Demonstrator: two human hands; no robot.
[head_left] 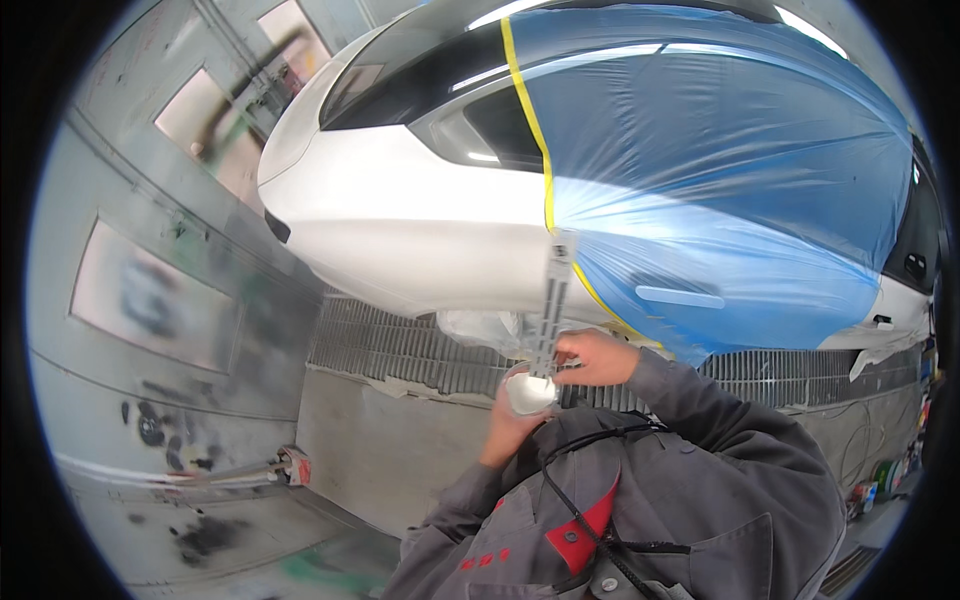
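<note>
Left hand (508, 428) curled under and around a small white cup (529, 393), held up near the chest, just above the grey jacket (690, 500). Right hand (598, 358) just right of it, pinching a long grey marked stick (553, 300) between thumb and fingertips, low on its length. Holds the stick nearly upright, lower end in the cup, top end showing in front of the white car (400, 230), right beside the yellow tape (545, 170) that edges the blue film (720, 170). Cannot tell what is in the cup, nor how full it is.

Likely trouble from here, as a judgement:

- Tipping. Nothing under the cup but one palm, and a tall stick makes a long lever; a hard sideways push by the right hand could rock the cup and slop its contents onto the jacket or down to the floor grate (400, 345).
- Drips. Lifted out wet, the stick could shed drops onto the sleeve or onto the black cable (580, 440) across the chest.
- Marking the car. How far the stick's top stands from the bare white panel is unclear; if near, a careless swing could smear it or nick the tape and loosen the film.
- Slipping. With only a fingertip pinch, low down, the stick could twist free and fall.
</note>
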